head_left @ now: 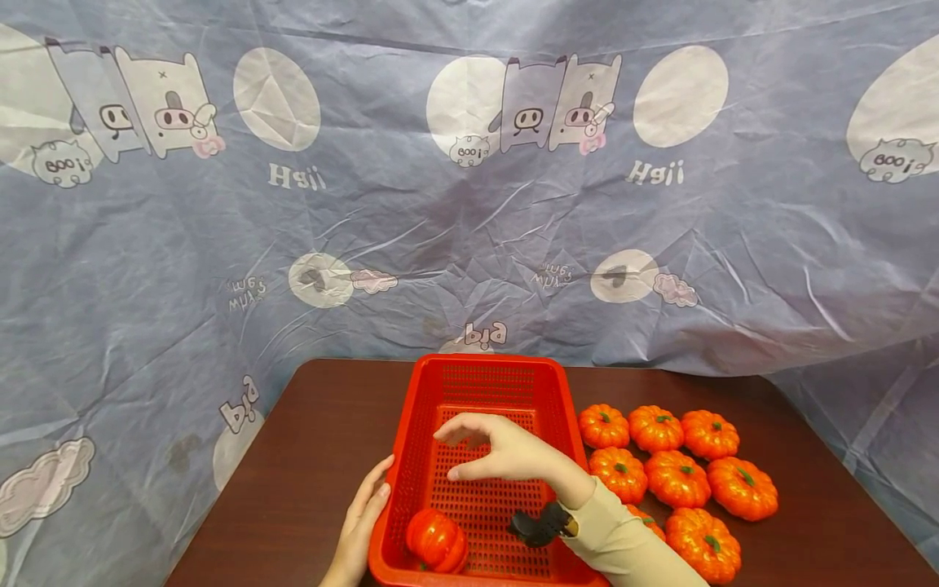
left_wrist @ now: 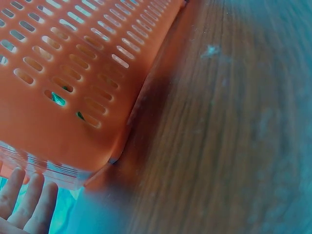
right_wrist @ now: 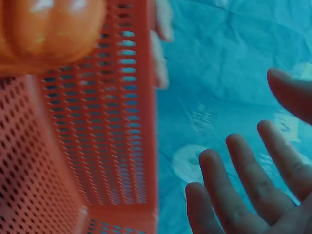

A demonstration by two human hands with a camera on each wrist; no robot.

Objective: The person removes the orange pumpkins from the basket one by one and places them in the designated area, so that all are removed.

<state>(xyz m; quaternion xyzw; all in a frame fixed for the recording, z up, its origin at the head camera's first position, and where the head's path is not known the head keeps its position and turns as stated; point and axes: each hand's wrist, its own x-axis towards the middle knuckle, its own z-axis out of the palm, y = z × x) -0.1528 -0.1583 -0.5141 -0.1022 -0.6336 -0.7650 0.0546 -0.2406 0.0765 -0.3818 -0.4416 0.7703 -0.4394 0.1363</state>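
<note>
A red plastic basket (head_left: pixel 478 390) with slotted walls stands lengthwise at the middle of the table. One shiny orange-red toy pumpkin (head_left: pixel 437 540) lies inside it, in the near left corner. My left hand (head_left: pixel 360 522) rests against the basket's left side, fingers extended along the wall and the thumb at the rim. In the left wrist view, its fingers (left_wrist: pixel 36 200) appear fairly straight beside the basket. Over the basket hovers my right hand (head_left: pixel 506 448), fingers spread and gently bent, with nothing held. A black device (head_left: pixel 539 526) sits at its wrist.
To the right of the basket, several orange pumpkins (head_left: pixel 678 478) with green stems lie in rough rows on the dark wooden table (head_left: pixel 323 416). Some are partly covered by the right sleeve (head_left: pixel 631 542). A grey-blue printed cloth (head_left: pixel 411 220) hangs behind and beside the table.
</note>
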